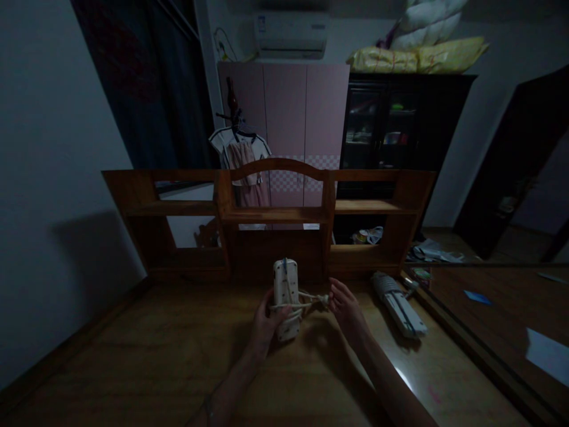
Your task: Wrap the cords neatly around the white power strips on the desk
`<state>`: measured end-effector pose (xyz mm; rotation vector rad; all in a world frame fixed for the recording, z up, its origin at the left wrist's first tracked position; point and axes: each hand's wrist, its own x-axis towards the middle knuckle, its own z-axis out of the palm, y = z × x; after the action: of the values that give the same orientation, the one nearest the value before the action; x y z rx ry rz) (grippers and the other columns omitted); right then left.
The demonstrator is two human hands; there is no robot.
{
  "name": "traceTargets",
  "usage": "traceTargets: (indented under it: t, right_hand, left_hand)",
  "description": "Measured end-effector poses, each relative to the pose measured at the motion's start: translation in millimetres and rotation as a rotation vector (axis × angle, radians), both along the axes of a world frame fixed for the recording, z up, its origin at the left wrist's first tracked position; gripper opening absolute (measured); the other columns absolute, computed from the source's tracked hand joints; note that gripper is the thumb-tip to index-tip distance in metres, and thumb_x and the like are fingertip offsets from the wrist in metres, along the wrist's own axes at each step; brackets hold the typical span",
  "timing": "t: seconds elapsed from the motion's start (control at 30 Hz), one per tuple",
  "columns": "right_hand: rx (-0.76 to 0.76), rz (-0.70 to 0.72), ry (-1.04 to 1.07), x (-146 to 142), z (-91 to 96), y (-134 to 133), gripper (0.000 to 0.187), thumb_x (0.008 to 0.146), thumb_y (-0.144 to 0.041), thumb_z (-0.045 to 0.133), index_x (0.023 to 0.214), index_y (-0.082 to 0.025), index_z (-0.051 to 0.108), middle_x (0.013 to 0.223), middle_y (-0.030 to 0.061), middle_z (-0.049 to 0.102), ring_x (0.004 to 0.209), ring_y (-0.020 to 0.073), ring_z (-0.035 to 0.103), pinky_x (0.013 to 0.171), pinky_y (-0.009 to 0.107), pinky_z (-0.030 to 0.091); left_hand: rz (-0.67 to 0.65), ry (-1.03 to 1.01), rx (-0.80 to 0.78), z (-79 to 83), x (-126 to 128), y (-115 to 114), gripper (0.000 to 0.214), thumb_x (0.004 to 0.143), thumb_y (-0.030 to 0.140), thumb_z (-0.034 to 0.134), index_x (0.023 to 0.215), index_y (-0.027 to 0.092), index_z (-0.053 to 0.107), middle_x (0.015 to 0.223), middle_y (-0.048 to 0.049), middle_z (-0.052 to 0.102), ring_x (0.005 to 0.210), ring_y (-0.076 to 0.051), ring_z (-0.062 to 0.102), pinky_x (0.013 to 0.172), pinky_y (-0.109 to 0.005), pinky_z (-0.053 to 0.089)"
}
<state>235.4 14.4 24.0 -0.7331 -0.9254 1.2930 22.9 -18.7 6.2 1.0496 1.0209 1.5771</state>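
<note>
A white power strip [285,284] stands nearly upright above the wooden desk, its screw-dotted back towards me. My left hand [268,320] grips its lower left side, with the thumb across the front over the cord. Several loops of white cord [306,303] run round the strip and stretch to the right. My right hand [342,302] pinches the bunched end of that cord, fingers closed. To the right lies a second power strip [402,311] on the desk, with a grey cord [386,286] coiled round its far end.
Behind the strip rises a wooden shelf unit [275,217] at the desk's [186,350] back edge. A raised ledge [462,350] runs along the right, with a blue card [478,297] and white paper [549,356] beyond it. A white wall [57,237] borders the left.
</note>
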Motion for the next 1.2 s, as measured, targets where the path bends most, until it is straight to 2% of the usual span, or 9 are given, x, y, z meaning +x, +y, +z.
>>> traceTargets:
  t: [0.07,0.23,0.33,0.43,0.77,0.93,1.07,1.2]
  right_hand:
    - [0.056,-0.022,-0.151,-3.8,5.8,-6.4,0.039,0.075,-0.04,0.07,0.107,-0.021,0.063,0.077,-0.0003,0.065,0.063,0.0129,0.06,0.058,0.024,0.048]
    - [0.399,-0.088,-0.658,-20.0,13.5,-25.5,0.021,0.081,-0.038,0.065,0.095,-0.022,0.067,0.092,0.0041,0.066,0.081,0.019,0.06,0.07,0.031,0.047]
    - [0.59,-0.09,-0.824,-24.8,13.3,-32.0,0.013,0.083,-0.033,0.064,0.091,-0.023,0.067,0.094,0.0053,0.065,0.088,0.0213,0.056,0.078,0.035,0.046]
    - [0.684,-0.068,-0.926,-24.6,13.0,-34.5,0.011,0.086,-0.028,0.06,0.096,-0.023,0.064,0.097,0.0055,0.064,0.094,0.0219,0.053,0.084,0.037,0.043]
    - [0.679,0.027,-1.089,-25.3,6.2,-36.0,0.014,0.095,-0.027,0.045,0.102,-0.022,0.056,0.097,0.0051,0.06,0.09,0.0195,0.054,0.081,0.033,0.042]
    - [0.656,0.046,-1.151,-24.3,0.9,-36.4,0.022,0.092,-0.035,0.05,0.11,-0.023,0.053,0.107,0.007,0.058,0.099,0.0224,0.052,0.087,0.035,0.042]
    - [0.634,0.089,-1.193,-26.5,-3.5,-34.4,0.018,0.093,-0.036,0.048,0.101,-0.022,0.056,0.097,0.0055,0.06,0.089,0.0211,0.054,0.08,0.033,0.043]
    - [0.59,0.052,-1.158,-33.7,-12.4,-36.3,0.019,0.094,-0.036,0.046,0.104,-0.023,0.055,0.099,0.0053,0.06,0.09,0.0212,0.054,0.079,0.033,0.043]
  left_hand:
    - [-0.057,-0.071,-0.033,1.9,0.9,-2.1,0.066,0.066,0.035,0.076,0.125,0.02,0.05,0.115,-0.0111,0.064,0.096,-0.025,0.066,0.079,-0.035,0.054]
    - [-0.145,-0.163,-0.129,4.2,2.8,-8.5,0.055,0.074,0.043,0.068,0.121,0.018,0.053,0.104,-0.0114,0.069,0.078,-0.023,0.069,0.063,-0.03,0.054]
    - [-0.158,-0.167,-0.153,3.1,1.1,-8.2,0.046,0.076,0.045,0.066,0.11,0.015,0.059,0.094,-0.0098,0.071,0.071,-0.02,0.068,0.06,-0.028,0.052]
    - [-0.156,-0.17,-0.178,1.6,-1.1,-5.3,0.044,0.076,0.046,0.065,0.105,0.014,0.06,0.088,-0.0093,0.071,0.067,-0.019,0.067,0.058,-0.028,0.052]
    - [-0.22,-0.214,-0.235,0.7,-5.7,-5.9,0.047,0.075,0.048,0.066,0.105,0.012,0.061,0.084,-0.0104,0.071,0.059,-0.018,0.065,0.052,-0.027,0.049]
    - [-0.244,-0.256,-0.255,-0.5,-2.0,-3.8,0.047,0.073,0.046,0.069,0.104,0.012,0.061,0.081,-0.0082,0.07,0.057,-0.015,0.064,0.053,-0.025,0.048]
    - [-0.253,-0.285,-0.285,-2.5,1.4,-3.1,0.047,0.072,0.043,0.07,0.108,0.014,0.061,0.082,-0.0061,0.07,0.055,-0.015,0.064,0.049,-0.023,0.046]
    - [-0.268,-0.329,-0.351,-7.5,1.3,-1.8,0.045,0.074,0.046,0.068,0.104,0.014,0.062,0.074,-0.0044,0.069,0.05,-0.014,0.061,0.044,-0.022,0.043]
